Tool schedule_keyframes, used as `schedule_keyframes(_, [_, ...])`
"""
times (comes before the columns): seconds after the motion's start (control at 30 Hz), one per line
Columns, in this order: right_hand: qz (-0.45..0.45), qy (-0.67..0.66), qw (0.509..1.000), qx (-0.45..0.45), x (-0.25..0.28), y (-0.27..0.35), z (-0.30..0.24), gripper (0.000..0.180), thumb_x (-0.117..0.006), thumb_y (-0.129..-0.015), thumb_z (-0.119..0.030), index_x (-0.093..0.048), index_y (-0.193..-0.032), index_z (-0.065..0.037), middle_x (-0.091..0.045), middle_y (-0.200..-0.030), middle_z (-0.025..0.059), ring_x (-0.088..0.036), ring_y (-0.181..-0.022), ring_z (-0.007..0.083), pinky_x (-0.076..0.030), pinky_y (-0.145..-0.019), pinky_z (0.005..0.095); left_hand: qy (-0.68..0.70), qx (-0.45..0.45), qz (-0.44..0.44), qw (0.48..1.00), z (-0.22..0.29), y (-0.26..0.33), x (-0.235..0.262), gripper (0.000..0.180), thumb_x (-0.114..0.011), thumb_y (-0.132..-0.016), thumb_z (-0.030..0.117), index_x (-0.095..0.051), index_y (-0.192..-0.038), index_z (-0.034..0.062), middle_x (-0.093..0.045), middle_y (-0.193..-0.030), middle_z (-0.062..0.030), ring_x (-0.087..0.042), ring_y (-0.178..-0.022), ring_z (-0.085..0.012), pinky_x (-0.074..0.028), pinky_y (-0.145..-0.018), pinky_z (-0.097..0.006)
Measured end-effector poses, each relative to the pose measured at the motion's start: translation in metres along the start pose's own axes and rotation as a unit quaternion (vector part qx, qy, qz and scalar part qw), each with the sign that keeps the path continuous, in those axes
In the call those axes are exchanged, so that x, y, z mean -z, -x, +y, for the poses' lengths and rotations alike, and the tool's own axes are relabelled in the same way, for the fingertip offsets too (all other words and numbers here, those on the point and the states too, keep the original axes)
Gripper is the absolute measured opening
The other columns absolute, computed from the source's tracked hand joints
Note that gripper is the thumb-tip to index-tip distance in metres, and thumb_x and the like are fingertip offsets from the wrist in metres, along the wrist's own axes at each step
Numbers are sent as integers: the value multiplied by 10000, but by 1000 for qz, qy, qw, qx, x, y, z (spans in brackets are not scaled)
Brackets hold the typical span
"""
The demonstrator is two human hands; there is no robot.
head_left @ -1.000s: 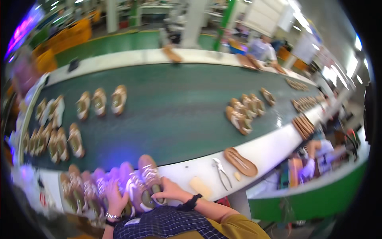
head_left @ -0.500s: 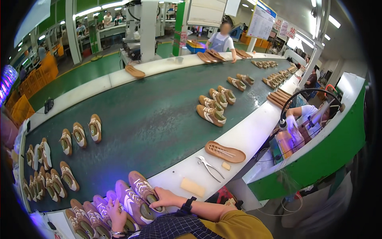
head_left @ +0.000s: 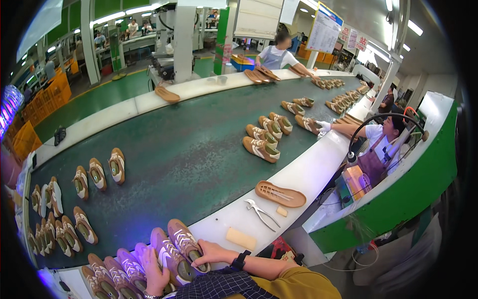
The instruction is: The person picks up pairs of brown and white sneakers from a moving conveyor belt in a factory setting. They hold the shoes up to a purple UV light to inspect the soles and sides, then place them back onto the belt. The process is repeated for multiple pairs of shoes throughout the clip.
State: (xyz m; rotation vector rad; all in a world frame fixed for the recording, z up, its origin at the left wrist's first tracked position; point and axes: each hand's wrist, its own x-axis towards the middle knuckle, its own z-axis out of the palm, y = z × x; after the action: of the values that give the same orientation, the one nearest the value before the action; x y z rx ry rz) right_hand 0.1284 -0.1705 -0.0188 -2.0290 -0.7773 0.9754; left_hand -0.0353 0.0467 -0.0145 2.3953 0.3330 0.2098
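Note:
My right hand (head_left: 215,252) grips the heel end of a brown sneaker (head_left: 183,241) with white laces, lying at the near rim of the green conveyor belt (head_left: 189,154). My left hand (head_left: 153,270) rests on the neighbouring brown sneaker (head_left: 167,258). Several more brown sneakers (head_left: 112,274) lie in a row to the left, side by side. A black watch sits on my right wrist.
On the white side ledge lie a tan shoe sole (head_left: 280,194), metal pliers (head_left: 262,214) and a pale block (head_left: 241,238). More sneaker pairs (head_left: 97,172) and sneakers (head_left: 264,142) lie on the belt. A seated person (head_left: 378,142) in white gloves reaches onto it; another person (head_left: 277,54) works at the far end.
The view has swung right and up, showing more of the belt's far end. My hands stay on the same sneakers at the near edge; the seated person now reaches onto the belt.

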Motion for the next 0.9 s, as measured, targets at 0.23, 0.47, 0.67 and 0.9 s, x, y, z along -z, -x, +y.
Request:
schedule_keyframes(0.23, [-2,-9,1000,-2,2,0,-3,805,-754,-585,-567,-454,-1025,37,-582,-920,188,-587,-825,287,-461,-728,351,-38,58,-136,988,15,5,11,883,-643,-650,285,-267,-1321,-149,-239,-1394,-347,-159,-1341,-453,-80,-1089,-548])
schedule_keyframes(0.47, [7,-2,1000,0,0,-1,-2,821,-746,-590,-581,-452,-1028,48,-582,-929,203,-589,-835,299,-462,-735,352,-58,95,-155,982,20,-2,20,1035,-680,-622,428,-219,-1326,-174,-239,-1399,-345,-110,-1354,-458,-23,-1090,-551])
schedule_keyframes(0.67, [19,0,1000,10,-7,-4,-2,852,-738,-595,-591,-452,-1050,70,-581,-951,223,-585,-865,312,-462,-755,364,-65,85,-160,981,16,-9,18,1082,-698,-573,445,-229,-1317,-185,-279,-1379,-340,-110,-1357,-455,-1,-1092,-551])
schedule_keyframes(0.9, [24,-4,1000,13,-17,-9,-10,892,-717,-602,-634,-445,-1037,96,-560,-975,261,-576,-884,338,-465,-772,376,-117,78,-159,977,5,-14,5,1015,-676,-519,345,-285,-1303,-167,-332,-1347,-332,-161,-1355,-425,-44,-1097,-541])
